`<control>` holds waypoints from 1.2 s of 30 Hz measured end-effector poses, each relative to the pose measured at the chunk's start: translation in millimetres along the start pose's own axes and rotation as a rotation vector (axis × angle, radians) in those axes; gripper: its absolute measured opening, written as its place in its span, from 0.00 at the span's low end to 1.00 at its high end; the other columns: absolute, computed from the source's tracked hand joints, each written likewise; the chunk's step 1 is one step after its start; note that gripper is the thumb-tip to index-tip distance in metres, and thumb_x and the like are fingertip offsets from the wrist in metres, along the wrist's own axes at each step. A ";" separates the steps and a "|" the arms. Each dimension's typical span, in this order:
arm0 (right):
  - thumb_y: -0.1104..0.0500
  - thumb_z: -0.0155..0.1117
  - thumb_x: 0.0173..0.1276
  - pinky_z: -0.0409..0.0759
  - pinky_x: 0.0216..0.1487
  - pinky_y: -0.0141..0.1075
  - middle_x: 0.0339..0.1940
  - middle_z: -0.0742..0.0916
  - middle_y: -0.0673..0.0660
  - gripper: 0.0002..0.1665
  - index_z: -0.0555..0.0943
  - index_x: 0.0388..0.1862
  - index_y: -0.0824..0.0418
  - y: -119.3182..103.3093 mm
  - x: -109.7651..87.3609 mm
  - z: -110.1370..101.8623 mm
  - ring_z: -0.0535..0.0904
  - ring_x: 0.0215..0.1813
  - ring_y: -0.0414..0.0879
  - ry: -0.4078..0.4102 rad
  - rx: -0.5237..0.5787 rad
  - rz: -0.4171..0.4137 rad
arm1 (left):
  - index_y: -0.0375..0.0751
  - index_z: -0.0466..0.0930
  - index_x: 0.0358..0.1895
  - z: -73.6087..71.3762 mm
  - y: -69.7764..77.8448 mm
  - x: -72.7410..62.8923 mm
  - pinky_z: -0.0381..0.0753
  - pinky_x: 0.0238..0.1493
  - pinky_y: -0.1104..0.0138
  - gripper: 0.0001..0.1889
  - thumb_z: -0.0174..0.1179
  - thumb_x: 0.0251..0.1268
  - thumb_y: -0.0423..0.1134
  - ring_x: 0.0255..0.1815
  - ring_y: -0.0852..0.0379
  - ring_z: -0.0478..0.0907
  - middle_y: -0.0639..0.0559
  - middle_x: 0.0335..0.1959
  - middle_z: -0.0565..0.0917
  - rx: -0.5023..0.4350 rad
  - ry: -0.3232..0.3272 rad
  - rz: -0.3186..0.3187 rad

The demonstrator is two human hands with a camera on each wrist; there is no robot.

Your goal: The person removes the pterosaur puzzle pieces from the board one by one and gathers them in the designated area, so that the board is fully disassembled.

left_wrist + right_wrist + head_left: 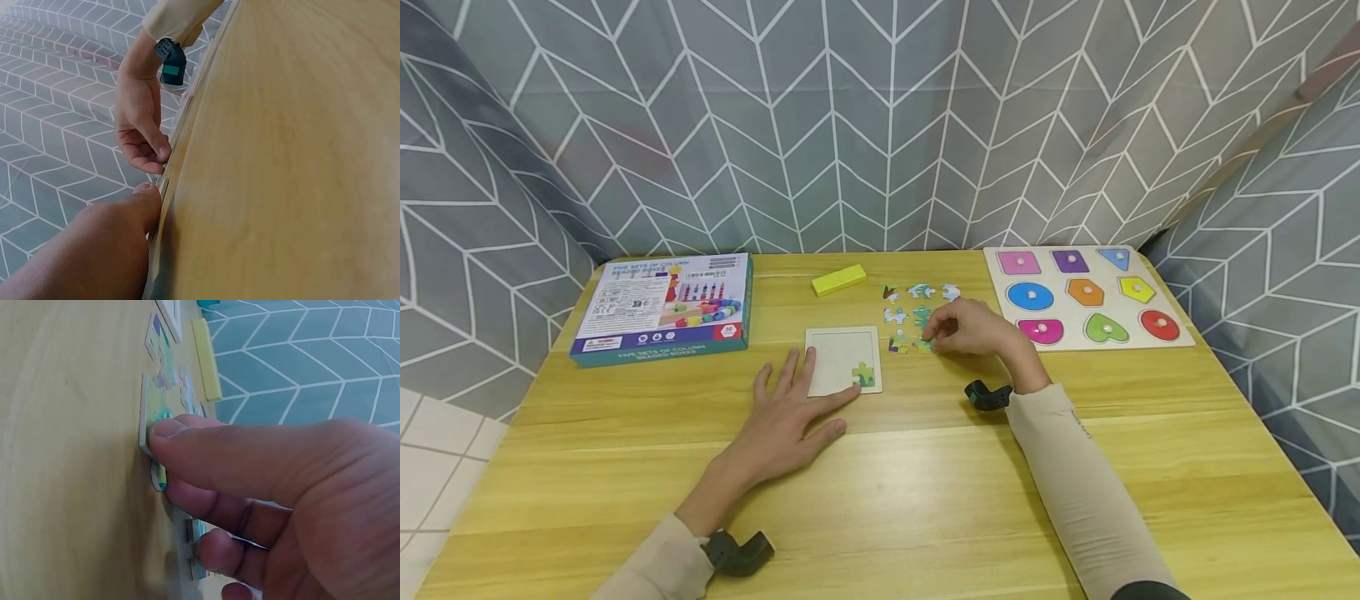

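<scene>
In the head view, my left hand [778,425] lies with spread fingers at the lower left of a small white puzzle tray [831,354], fingertips on its edge. One green puzzle piece [863,374] sits in the tray's lower right corner. To the right, my right hand [972,328] reaches the loose puzzle pieces [895,317], which lie in rows. The right wrist view shows its thumb and forefinger pinching a green puzzle piece [151,403] at one end, its far side hidden by the thumb. The left wrist view catches the left thumb [145,200] at the tray's edge.
A bead toy box [662,308] stands at the back left. Behind the tray lies a yellow block [838,281]. At the back right is a board [1073,334] of coloured knobbed shapes. A grey patterned curtain [865,167] hangs along the table's far edge.
</scene>
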State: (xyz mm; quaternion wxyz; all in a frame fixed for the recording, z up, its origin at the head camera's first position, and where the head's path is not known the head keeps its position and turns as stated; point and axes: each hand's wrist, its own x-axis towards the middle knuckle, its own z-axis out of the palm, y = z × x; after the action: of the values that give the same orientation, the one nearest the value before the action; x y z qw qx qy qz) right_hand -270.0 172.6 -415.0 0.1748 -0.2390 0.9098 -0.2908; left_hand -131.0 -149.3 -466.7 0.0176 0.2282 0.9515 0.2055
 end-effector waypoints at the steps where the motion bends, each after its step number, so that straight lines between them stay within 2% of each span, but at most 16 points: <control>1: 0.63 0.73 0.64 0.76 0.42 0.36 0.30 0.85 0.52 0.05 0.88 0.39 0.56 0.2 0.2 0.2 0.77 0.36 0.45 0.011 0.011 -0.008 | 0.80 0.65 0.73 -0.1 0.0 0.0 0.30 0.75 0.32 0.24 0.47 0.76 0.65 0.85 0.33 0.33 0.36 0.85 0.42 0.000 0.000 0.000; 5: 0.63 0.73 0.65 0.78 0.40 0.36 0.32 0.86 0.53 0.05 0.89 0.40 0.57 -1.1 1.3 1.9 0.77 0.36 0.45 0.077 0.043 -0.062 | 0.80 0.66 0.73 -0.5 0.2 0.0 0.30 0.75 0.32 0.24 0.48 0.76 0.64 0.85 0.33 0.33 0.36 0.85 0.42 0.001 0.000 0.002; 8: 0.61 0.74 0.65 0.79 0.41 0.39 0.34 0.88 0.54 0.07 0.89 0.42 0.58 -4.9 3.6 6.4 0.79 0.36 0.46 0.123 0.039 -0.112 | 0.80 0.66 0.73 -0.6 0.3 0.0 0.31 0.75 0.31 0.24 0.48 0.76 0.64 0.85 0.32 0.33 0.36 0.85 0.42 0.006 -0.001 0.003; 11: 0.58 0.76 0.64 0.73 0.54 0.46 0.38 0.90 0.53 0.09 0.90 0.43 0.56 -10.2 7.7 13.6 0.81 0.39 0.46 0.153 0.011 -0.153 | 0.80 0.65 0.73 -0.9 0.5 0.0 0.31 0.75 0.31 0.24 0.47 0.76 0.65 0.85 0.32 0.33 0.36 0.85 0.42 0.006 -0.002 0.002; 13: 0.56 0.77 0.62 0.67 0.59 0.51 0.38 0.90 0.51 0.10 0.91 0.43 0.54 -13.5 10.7 18.7 0.82 0.42 0.47 0.168 -0.015 -0.164 | 0.80 0.65 0.73 -1.3 0.6 0.0 0.30 0.75 0.31 0.24 0.47 0.76 0.65 0.85 0.32 0.33 0.36 0.85 0.42 0.004 -0.003 0.000; 15: 0.55 0.78 0.61 0.61 0.61 0.55 0.38 0.90 0.50 0.10 0.91 0.42 0.52 -15.8 12.8 23.6 0.80 0.44 0.46 0.172 -0.039 -0.163 | 0.80 0.66 0.73 -1.3 0.8 0.0 0.30 0.75 0.31 0.24 0.47 0.76 0.65 0.85 0.32 0.33 0.36 0.85 0.42 0.003 -0.004 0.001; 19: 0.55 0.79 0.60 0.59 0.62 0.59 0.35 0.86 0.49 0.10 0.92 0.41 0.50 -19.2 15.1 31.0 0.78 0.44 0.45 0.170 -0.074 -0.159 | 0.80 0.65 0.73 -1.2 0.6 0.0 0.31 0.75 0.31 0.25 0.47 0.76 0.65 0.85 0.32 0.34 0.35 0.85 0.42 0.004 -0.004 0.003; 25: 0.55 0.78 0.62 0.62 0.56 0.55 0.35 0.85 0.50 0.10 0.91 0.43 0.49 -23.4 15.8 35.3 0.79 0.42 0.45 0.154 -0.095 -0.168 | 0.81 0.65 0.73 -1.2 0.0 0.1 0.31 0.75 0.32 0.24 0.47 0.76 0.65 0.85 0.32 0.34 0.36 0.85 0.43 0.012 0.001 0.003; 32: 0.56 0.76 0.64 0.62 0.58 0.55 0.36 0.86 0.50 0.09 0.91 0.44 0.49 -22.0 17.1 35.7 0.80 0.44 0.46 0.141 -0.083 -0.153 | 0.81 0.65 0.73 -1.3 -0.1 -0.3 0.31 0.75 0.32 0.24 0.46 0.76 0.65 0.85 0.33 0.33 0.36 0.85 0.42 0.008 0.000 0.004; 36: 0.56 0.76 0.64 0.66 0.53 0.46 0.36 0.85 0.50 0.11 0.91 0.46 0.50 -20.7 16.5 34.7 0.78 0.43 0.45 0.142 -0.039 -0.169 | 0.81 0.64 0.73 -1.0 -0.5 0.1 0.31 0.75 0.32 0.24 0.46 0.76 0.65 0.85 0.33 0.32 0.36 0.85 0.42 0.006 -0.006 0.002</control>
State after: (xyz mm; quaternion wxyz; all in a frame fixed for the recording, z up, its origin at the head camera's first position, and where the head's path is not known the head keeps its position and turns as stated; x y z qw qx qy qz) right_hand -260.9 133.4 -432.1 0.0802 -0.2972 0.9019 -0.3030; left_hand -131.5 -150.0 -466.0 0.0197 0.2298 0.9519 0.2018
